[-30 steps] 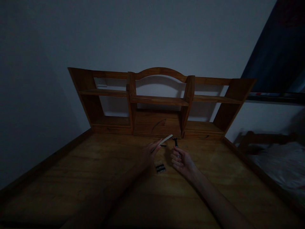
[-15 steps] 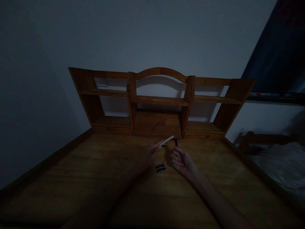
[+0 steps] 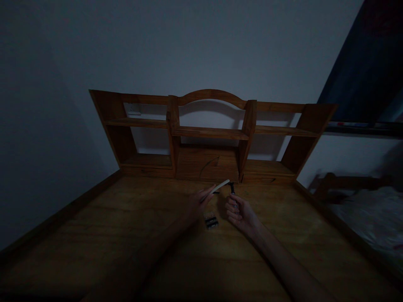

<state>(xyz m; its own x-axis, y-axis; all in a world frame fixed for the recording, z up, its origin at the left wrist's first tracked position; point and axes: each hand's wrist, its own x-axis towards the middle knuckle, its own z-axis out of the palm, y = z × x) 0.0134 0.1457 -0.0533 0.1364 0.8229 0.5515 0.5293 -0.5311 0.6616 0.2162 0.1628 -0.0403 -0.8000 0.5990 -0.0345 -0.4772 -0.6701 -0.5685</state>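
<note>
My left hand [image 3: 199, 201] is closed around a slim pale strip [image 3: 221, 185], which points up and to the right. What it is I cannot make out in the dim light. Closed fingers of my right hand [image 3: 239, 213] grip what looks like a razor [image 3: 232, 188], held upright with its dark head at the top. The strip's far tip comes close to the razor's head; whether they touch I cannot tell. Between and below my hands, a small clear pack [image 3: 211, 221] with dark bars in it lies on the wooden desk [image 3: 201, 260].
A small dark piece [image 3: 216, 192] lies on the desk behind my left hand. Along the desk's back stands a wooden shelf unit [image 3: 211, 133] against the wall. Bedding [image 3: 374, 218] shows beyond the desk's right edge, with a dark curtain [image 3: 352, 71] above.
Almost nothing differs. The view has shifted very slightly, and both hands keep the same grip and place.
</note>
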